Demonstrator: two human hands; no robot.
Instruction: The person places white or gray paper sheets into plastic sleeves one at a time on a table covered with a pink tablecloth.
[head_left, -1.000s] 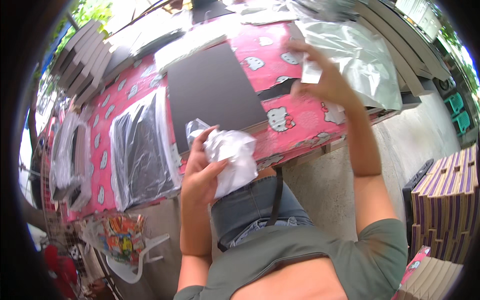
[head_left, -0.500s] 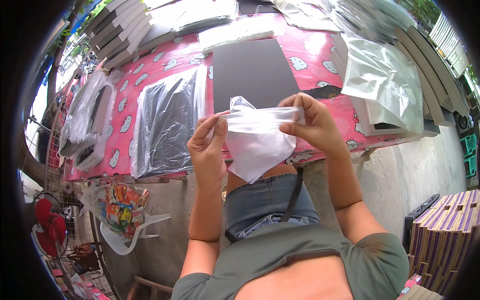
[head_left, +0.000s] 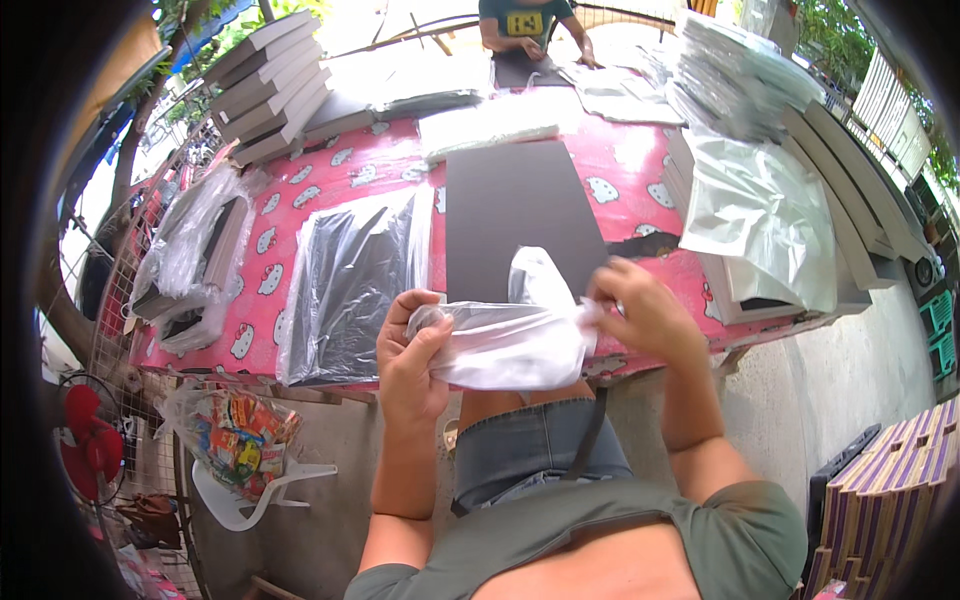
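A clear plastic bag point(head_left: 510, 352) is stretched between my hands just past the table's near edge. My left hand point(head_left: 410, 350) pinches its left end between thumb and fingers. At the opposite end, my right hand point(head_left: 640, 308) has its fingers closed on the bag's edge, slightly blurred. A corner of the bag sticks up in front of a flat black panel point(head_left: 518, 210) lying on the table. To the left of that panel rests a black panel in clear plastic point(head_left: 352, 285).
Stacked dark-topped boxes point(head_left: 268, 85) rise at the far left. Plastic sheets point(head_left: 765, 215) cover another stack at right. A pink patterned cloth point(head_left: 335, 180) covers the table. Another person point(head_left: 530, 35) works at the far side. A white chair point(head_left: 235, 500) holds a bag of colourful packets point(head_left: 240, 435).
The bag has come lower and its hanging part is now gathered up between my hands. My right hand has moved down. The view has tilted up, bringing the other person in.
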